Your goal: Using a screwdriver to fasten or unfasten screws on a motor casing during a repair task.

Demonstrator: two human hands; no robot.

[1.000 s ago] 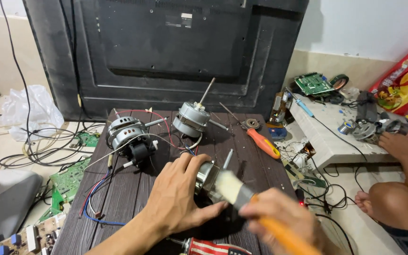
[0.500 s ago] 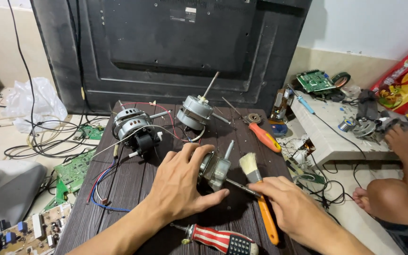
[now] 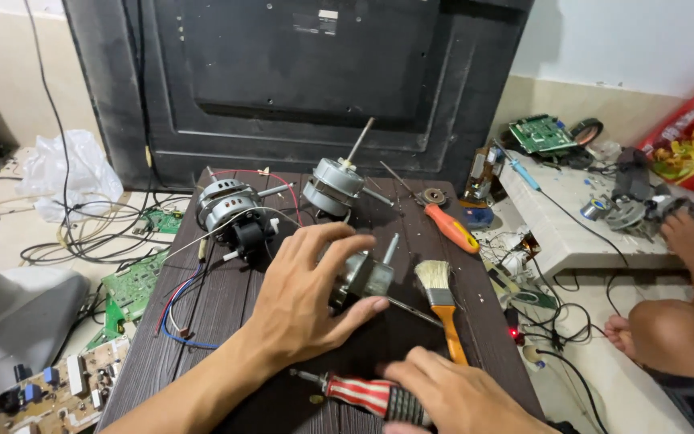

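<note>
My left hand [image 3: 307,299] grips a small grey motor [image 3: 365,277] with a steel shaft, pressed onto the dark wooden table [image 3: 202,321]. Lower down, my right hand [image 3: 455,395] closes over the black end of a red-and-white striped screwdriver [image 3: 359,394] lying near the table's front edge. An orange-handled paintbrush [image 3: 442,301] lies loose on the table just right of the motor, between my two hands.
Two more motors [image 3: 230,210] [image 3: 332,185] and an orange screwdriver [image 3: 453,229] sit farther back. A black TV back panel [image 3: 299,72] stands behind. Circuit boards [image 3: 134,285] and cables litter the floor on the left. Another person's hand [image 3: 688,233] works at a white bench on the right.
My right hand has let go of the paintbrush, which now rests on the table, and has dropped toward me onto the striped screwdriver. My left hand stays on the motor.
</note>
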